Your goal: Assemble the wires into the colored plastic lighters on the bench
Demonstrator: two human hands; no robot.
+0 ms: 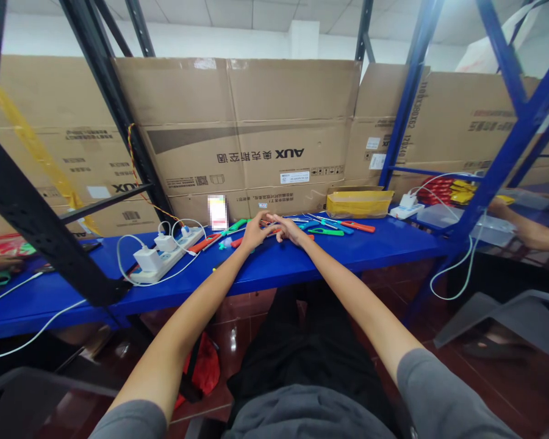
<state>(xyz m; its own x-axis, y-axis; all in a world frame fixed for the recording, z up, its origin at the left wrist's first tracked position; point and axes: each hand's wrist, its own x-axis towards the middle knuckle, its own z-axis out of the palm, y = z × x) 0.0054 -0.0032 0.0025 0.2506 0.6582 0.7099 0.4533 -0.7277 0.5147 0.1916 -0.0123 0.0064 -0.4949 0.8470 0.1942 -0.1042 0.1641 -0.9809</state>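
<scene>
My left hand [255,233] and my right hand [290,229] meet over the blue bench [348,251], fingertips touching in an arch. The left thumb and forefinger stand apart, with a gap under them. On the right hand the forefinger reaches left, while the lower fingers bend. No object shows in either hand. Around and behind them lie several long coloured tools with thin metal rods, resembling stick lighters: an orange-red one [360,227], a green one [326,231] and another orange-red one [204,242] at the left. The hands partly hide some of these.
A yellow-taped box [359,204] stands at the back right. At the left is a power strip [167,259] with white chargers and cables. A pixelated upright item [218,212] leans near the cardboard wall [265,122]. Metal posts [409,91] flank the bench. Other people's arms [537,228] show at the sides.
</scene>
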